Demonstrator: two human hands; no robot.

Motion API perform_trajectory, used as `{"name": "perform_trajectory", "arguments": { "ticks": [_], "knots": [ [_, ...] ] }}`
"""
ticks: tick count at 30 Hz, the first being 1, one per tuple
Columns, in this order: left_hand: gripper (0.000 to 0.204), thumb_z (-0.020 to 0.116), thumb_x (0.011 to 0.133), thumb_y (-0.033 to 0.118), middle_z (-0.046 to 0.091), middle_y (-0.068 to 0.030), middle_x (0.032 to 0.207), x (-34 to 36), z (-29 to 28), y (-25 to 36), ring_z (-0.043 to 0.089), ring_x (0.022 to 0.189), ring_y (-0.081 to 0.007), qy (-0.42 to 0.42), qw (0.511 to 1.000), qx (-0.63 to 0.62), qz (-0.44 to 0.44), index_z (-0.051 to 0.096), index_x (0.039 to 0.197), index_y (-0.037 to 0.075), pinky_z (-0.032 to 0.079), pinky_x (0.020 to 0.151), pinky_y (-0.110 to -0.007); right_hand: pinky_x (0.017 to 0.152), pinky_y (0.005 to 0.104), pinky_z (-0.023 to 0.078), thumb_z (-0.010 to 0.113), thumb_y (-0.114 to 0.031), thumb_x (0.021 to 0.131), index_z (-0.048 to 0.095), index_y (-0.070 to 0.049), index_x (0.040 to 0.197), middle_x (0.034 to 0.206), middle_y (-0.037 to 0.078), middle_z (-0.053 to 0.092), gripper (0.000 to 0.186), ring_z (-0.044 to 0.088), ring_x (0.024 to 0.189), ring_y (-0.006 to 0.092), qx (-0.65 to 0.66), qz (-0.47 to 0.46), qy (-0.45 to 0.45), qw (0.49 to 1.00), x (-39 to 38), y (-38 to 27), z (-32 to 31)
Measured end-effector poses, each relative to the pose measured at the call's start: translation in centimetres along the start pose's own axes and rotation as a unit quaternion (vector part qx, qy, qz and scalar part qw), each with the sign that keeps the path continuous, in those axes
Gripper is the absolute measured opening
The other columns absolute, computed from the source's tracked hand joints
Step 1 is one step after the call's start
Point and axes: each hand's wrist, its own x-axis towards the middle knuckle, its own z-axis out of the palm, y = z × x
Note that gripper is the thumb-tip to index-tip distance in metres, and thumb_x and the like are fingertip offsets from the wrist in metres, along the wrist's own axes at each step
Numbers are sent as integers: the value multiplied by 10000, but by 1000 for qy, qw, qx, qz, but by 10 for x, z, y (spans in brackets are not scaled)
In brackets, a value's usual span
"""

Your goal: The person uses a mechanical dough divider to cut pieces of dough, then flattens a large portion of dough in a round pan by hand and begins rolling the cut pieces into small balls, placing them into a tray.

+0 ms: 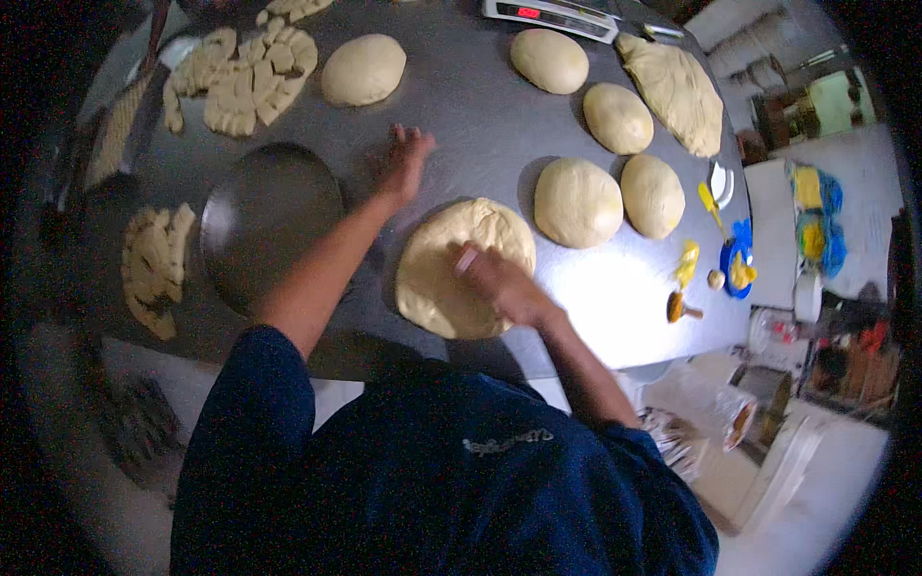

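Observation:
My left hand [404, 158] is raised with fingers apart and holding nothing, between a round dark pan [264, 216] and a dough ball at the top centre [363, 69]. My right hand [499, 283] presses on a flattened round of dough [442, 307] before me, its fingers stretched onto the surface, a pale band on one. Two smooth dough balls [577, 202] [651, 196] rest right of it, with two more [548, 60] [618, 117] beyond.
Cut dough pieces [254, 82] [154, 264] lie at the left. A scale [549, 17] and a long dough mass [677, 91] occupy the back right. A blue dish [738, 269], yellow items and a brush [682, 307] are on the right of the metal table [461, 125].

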Motion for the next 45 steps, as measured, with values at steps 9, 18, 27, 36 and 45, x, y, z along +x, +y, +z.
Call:
{"name": "perform_trajectory", "arguments": {
  "ticks": [9,18,27,36,45],
  "knots": [
    [1042,520,936,634,132,-255,1697,-126,22,43,176,1557,-444,-165,919,236,268,37,1657,58,9,1227,-664,1249,629,43,515,-477,1000,327,-30,1586,1649,287,257,760,147,1541,505,-307,-25,248,918,31,-1,78],
    [1126,398,887,834,77,-245,1712,-53,107,-2,184,1553,-465,20,805,393,445,120,1654,58,-15,1200,-715,1230,671,131,644,-576,815,348,-104,1602,1666,241,253,965,155,1554,483,-282,7,219,934,21,43,62],
    [1094,413,924,798,124,-248,1706,-58,52,35,260,1505,-525,-27,888,191,418,47,1662,78,15,1208,-705,1215,705,126,541,-489,939,497,-275,1529,1679,199,255,629,210,1554,440,-375,38,345,860,2,56,42],
    [1145,670,691,839,419,-271,1552,-237,63,-17,392,1430,-431,-358,852,139,356,515,1447,-6,252,1181,-601,1243,632,130,256,-809,965,325,-10,1587,1647,297,258,1015,163,1539,518,-290,106,53,950,26,-84,74],
    [1050,682,624,855,437,-225,1474,-236,42,3,382,1355,-435,-161,847,150,483,574,1473,247,168,1130,-778,1215,679,172,426,-899,852,201,-121,1648,1693,250,154,1136,166,1513,579,-369,83,84,922,71,-45,48]
  ]
}}
